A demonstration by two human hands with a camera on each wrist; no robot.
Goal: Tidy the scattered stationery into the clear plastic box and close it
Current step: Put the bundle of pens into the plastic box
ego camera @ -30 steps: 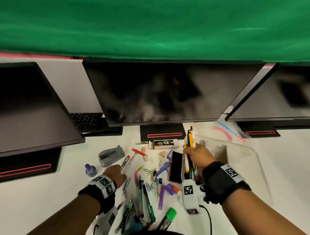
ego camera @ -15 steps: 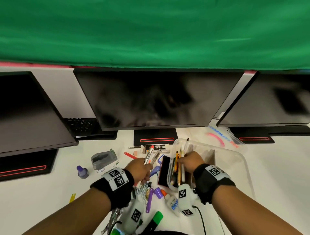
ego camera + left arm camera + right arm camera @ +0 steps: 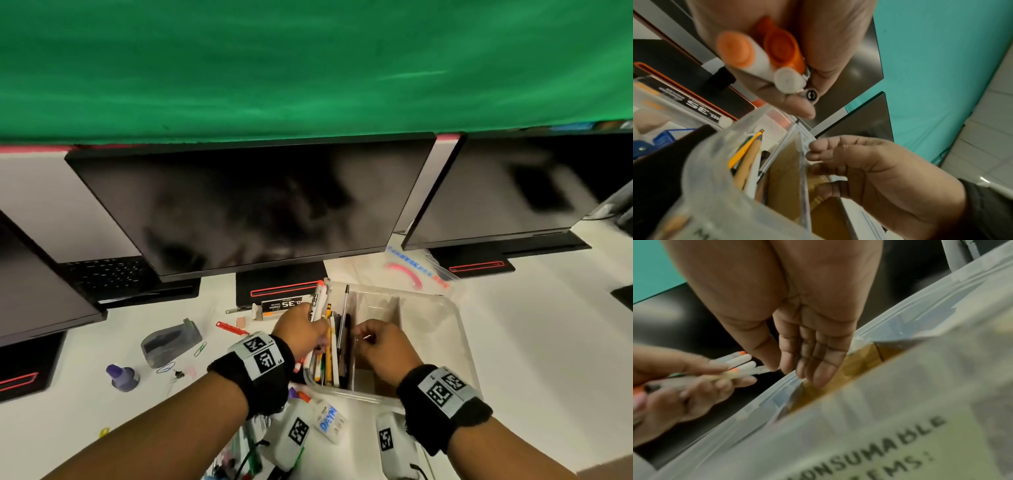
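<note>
White desk under three dark monitors and a green curtain is your workplace, and the box (image 3: 459,329) sits open on it just right of centre, in front of you. Your left hand (image 3: 301,330) is curled round a bundle of markers (image 3: 760,58), orange caps towards the wrist camera, held at the box's left wall over the narrow compartment where pencils and pens (image 3: 334,346) already lie. Your right hand (image 3: 383,346) has straight, relaxed fingers touching the divider inside the box and holds nothing. So you look to be mid-loading, steadying the box while a fresh handful goes in. Next, lower the markers lengthwise beside the pencils and let go. Plenty is left outside: a tape dispenser (image 3: 171,341), a purple bottle (image 3: 121,377), clips and an eraser. The closing step is some way off.
</note>
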